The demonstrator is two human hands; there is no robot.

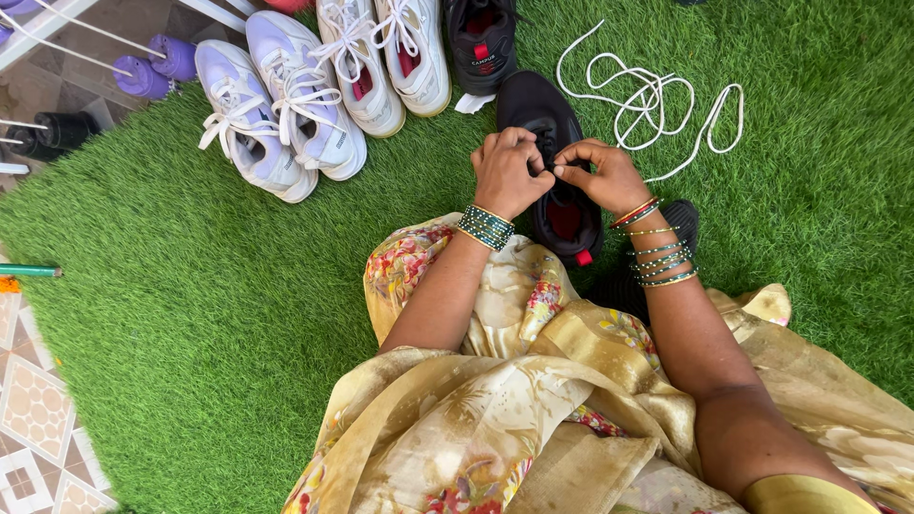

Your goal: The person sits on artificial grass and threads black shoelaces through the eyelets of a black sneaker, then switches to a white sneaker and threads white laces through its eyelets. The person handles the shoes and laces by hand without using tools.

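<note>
Your left hand (507, 171) is curled closed, fingers pressed onto the lacing area of the black fabric sports shoe with red lining (564, 195). Your right hand (605, 176) is pinched shut at the same spot, touching the left. The shoe lies on the green artificial grass mat (190, 286), near its far edge. A loose white shoelace (657, 100) lies just right of it; two pairs of white laced trainers (319, 86) stand left.

Small red tongue label (481, 50) w/ pale print, black shoe (481, 38), top centre
</note>
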